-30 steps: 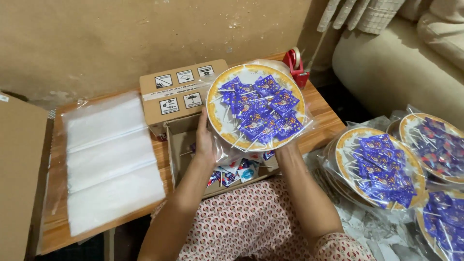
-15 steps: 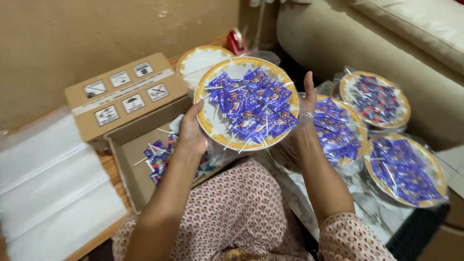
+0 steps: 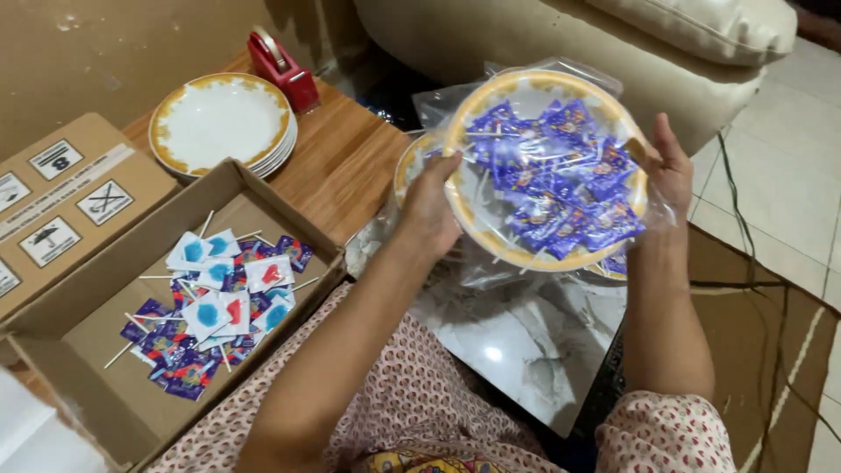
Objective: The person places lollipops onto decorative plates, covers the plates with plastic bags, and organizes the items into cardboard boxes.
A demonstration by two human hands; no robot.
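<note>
Both hands, left (image 3: 427, 208) and right (image 3: 670, 171), clamp a bagged plate (image 3: 543, 166) of blue lollipops, upper right, face tilted toward the wearer. Cardboard box (image 3: 79, 350) lower left holds loose lollipops (image 3: 210, 307).

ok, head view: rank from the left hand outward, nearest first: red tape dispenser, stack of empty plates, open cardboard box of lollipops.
1. Open cardboard box of lollipops: just left of and below the left hand.
2. Stack of empty plates: up-left, on the wooden table.
3. Red tape dispenser: behind the plates at the table's far edge; close to call with the plates.
</note>
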